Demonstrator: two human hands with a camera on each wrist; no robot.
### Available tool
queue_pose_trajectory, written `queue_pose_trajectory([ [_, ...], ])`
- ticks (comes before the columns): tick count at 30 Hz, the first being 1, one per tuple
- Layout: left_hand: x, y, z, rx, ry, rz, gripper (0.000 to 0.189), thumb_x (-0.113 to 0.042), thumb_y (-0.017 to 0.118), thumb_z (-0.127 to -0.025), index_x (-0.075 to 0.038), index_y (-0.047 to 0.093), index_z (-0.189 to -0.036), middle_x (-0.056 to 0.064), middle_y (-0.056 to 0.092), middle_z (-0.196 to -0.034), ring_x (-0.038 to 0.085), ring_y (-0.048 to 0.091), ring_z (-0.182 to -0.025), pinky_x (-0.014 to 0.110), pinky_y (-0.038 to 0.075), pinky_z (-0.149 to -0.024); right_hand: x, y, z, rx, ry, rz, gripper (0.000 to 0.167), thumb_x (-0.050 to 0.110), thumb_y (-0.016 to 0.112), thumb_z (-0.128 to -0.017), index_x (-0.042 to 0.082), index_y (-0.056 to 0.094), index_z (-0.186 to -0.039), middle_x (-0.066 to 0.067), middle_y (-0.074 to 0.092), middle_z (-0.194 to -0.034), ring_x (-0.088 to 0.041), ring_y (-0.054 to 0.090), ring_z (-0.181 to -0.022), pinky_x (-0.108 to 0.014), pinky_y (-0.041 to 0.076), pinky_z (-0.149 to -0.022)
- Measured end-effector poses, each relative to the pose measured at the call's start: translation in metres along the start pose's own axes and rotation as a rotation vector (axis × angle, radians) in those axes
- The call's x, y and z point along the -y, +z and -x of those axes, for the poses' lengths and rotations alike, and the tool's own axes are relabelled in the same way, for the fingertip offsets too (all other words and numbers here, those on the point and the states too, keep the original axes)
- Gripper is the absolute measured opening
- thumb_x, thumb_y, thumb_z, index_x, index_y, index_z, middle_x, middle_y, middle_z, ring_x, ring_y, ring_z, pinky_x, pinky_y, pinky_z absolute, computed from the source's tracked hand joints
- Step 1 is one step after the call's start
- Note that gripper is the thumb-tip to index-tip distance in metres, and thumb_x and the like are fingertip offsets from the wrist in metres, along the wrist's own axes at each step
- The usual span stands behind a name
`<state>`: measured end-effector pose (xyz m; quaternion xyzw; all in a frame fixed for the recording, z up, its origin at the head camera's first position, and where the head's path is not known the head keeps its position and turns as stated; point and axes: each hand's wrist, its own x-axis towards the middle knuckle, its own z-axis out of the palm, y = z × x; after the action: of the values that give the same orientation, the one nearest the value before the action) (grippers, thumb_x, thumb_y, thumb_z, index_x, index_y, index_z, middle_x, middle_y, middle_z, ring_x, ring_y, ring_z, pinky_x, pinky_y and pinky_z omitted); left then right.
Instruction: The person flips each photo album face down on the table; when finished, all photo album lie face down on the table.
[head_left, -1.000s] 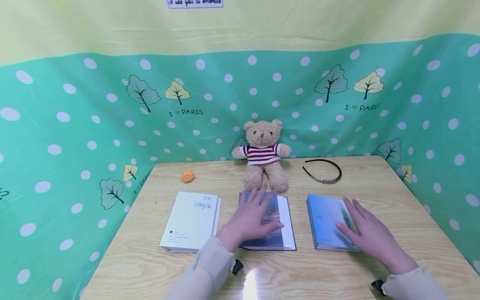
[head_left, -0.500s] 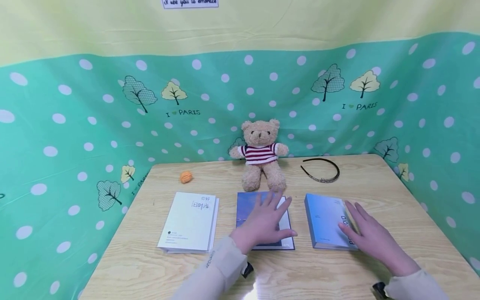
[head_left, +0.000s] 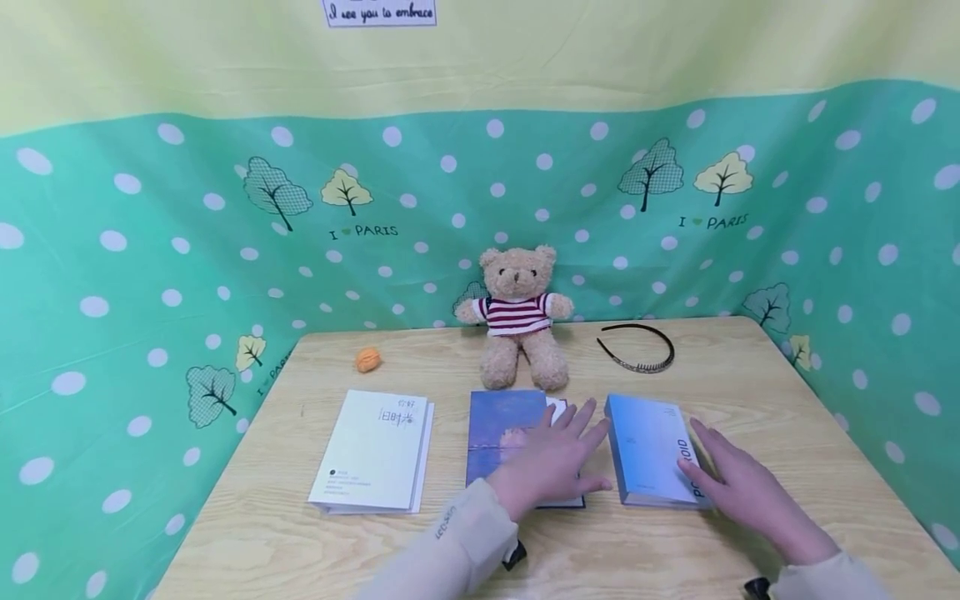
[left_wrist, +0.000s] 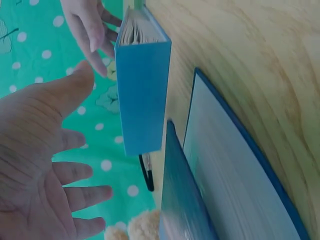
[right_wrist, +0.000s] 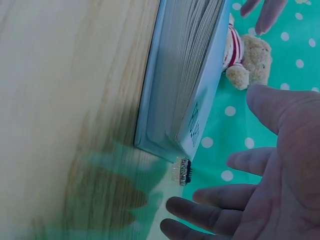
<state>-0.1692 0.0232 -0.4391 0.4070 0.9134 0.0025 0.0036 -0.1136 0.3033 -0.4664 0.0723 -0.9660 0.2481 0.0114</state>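
My left hand [head_left: 555,462] hovers over the right side of a dark blue picture book [head_left: 491,433], its fingers spread and holding nothing. In the left wrist view that book's cover [left_wrist: 185,200] stands a little raised from the white page [left_wrist: 225,150] below. My right hand [head_left: 738,487] is beside the right edge of a light blue photo album [head_left: 648,450], thumb over its cover and fingers extended. In the right wrist view the album's page edges [right_wrist: 187,65] face the palm, with a gap between. The left hand's fingertips come near the album's spine [left_wrist: 142,95].
A white book [head_left: 371,450] lies at the left. Behind the books sit an orange crumpled-looking ball [head_left: 367,359], a teddy bear [head_left: 517,321] in a striped shirt, and a black headband [head_left: 637,350]. A green dotted curtain [head_left: 420,242] encloses the wooden table [head_left: 247,533].
My left hand has moved right across the dark blue book, toward the light blue album, uncovering more of the cover's left side. My right hand has stayed nearly in place beside the album.
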Motion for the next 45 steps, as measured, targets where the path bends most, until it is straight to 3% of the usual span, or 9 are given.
queue_pose_trajectory([
  [9, -0.013, 0.004, -0.010, 0.024, 0.050, 0.008, 0.076, -0.062, 0.051, -0.092, -0.023, 0.032, -0.153, 0.009, 0.019, -0.161, 0.026, 0.030, -0.143, 0.047, 0.029, -0.114, -0.005, 0.001, 0.002, 0.038, 0.016, -0.013, 0.074, 0.040, 0.056, -0.098, -0.012, 0.032, -0.145, -0.041, 0.048, -0.129, -0.057, 0.049, -0.114, -0.066, 0.043, -0.089],
  [20, -0.030, 0.005, -0.024, 0.027, 0.100, -0.021, 0.072, -0.056, 0.059, -0.090, -0.031, 0.033, -0.153, 0.008, 0.023, -0.160, 0.025, 0.035, -0.140, 0.044, 0.037, -0.108, -0.003, -0.004, -0.002, 0.142, 0.162, -0.090, 0.080, 0.049, 0.050, -0.099, -0.013, 0.029, -0.145, -0.039, 0.051, -0.126, -0.052, 0.058, -0.105, -0.061, 0.050, -0.081],
  [26, -0.036, 0.010, -0.030, 0.046, 0.103, -0.041, 0.073, -0.044, 0.068, -0.089, -0.032, 0.033, -0.152, 0.007, 0.023, -0.160, 0.023, 0.038, -0.138, 0.042, 0.040, -0.107, 0.000, -0.005, -0.006, 0.196, 0.259, -0.239, 0.083, 0.051, 0.047, -0.100, -0.014, 0.023, -0.146, -0.041, 0.042, -0.134, -0.054, 0.047, -0.120, -0.055, 0.052, -0.085],
  [31, -0.040, 0.013, -0.033, 0.077, 0.110, -0.067, 0.069, -0.043, 0.069, -0.089, -0.033, 0.038, -0.150, 0.003, 0.031, -0.157, 0.019, 0.043, -0.134, 0.041, 0.040, -0.106, 0.002, -0.007, -0.008, 0.213, 0.323, -0.414, 0.079, 0.042, 0.047, -0.102, -0.015, 0.018, -0.147, -0.043, 0.036, -0.138, -0.052, 0.049, -0.120, -0.044, 0.057, -0.080],
  [39, -0.045, 0.016, -0.034, 0.099, 0.108, -0.110, 0.063, -0.044, 0.068, -0.089, -0.034, 0.043, -0.146, 0.001, 0.035, -0.154, 0.020, 0.046, -0.132, 0.042, 0.040, -0.106, 0.006, -0.011, -0.010, 0.227, 0.379, -0.519, 0.079, 0.040, 0.044, -0.103, -0.015, 0.011, -0.148, -0.045, 0.023, -0.144, -0.054, 0.042, -0.126, -0.047, 0.054, -0.088],
  [45, -0.047, 0.017, -0.035, 0.086, 0.116, -0.119, 0.063, -0.044, 0.068, -0.089, -0.033, 0.044, -0.146, 0.003, 0.036, -0.153, 0.021, 0.046, -0.131, 0.041, 0.041, -0.106, 0.007, -0.013, -0.010, 0.222, 0.422, -0.608, 0.082, 0.040, 0.044, -0.103, -0.015, 0.003, -0.148, -0.045, 0.022, -0.144, -0.051, 0.045, -0.125, -0.041, 0.055, -0.086],
])
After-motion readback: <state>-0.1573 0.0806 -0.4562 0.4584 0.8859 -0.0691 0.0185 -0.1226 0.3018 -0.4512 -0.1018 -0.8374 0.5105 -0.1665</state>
